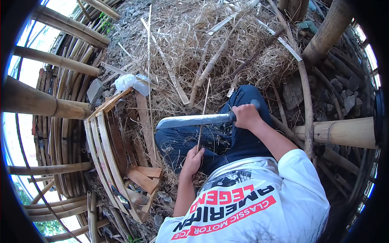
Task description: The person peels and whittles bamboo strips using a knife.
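My right hand is wrapped round the dark handle of a machete, over my bent knee. The machete's long, broad blade points left across my lap. Closed round a thin bamboo strip, my left hand is low in front of my shirt. The strip stands up from that hand and crosses the blade near its middle; whether they touch I cannot tell. Shavings lie scattered on my jeans.
A heap of curly shavings with split bamboo pieces lies ahead. At the left are a wooden crate, a white plastic bag and bamboo poles. A thick bamboo pole and stones are at the right.
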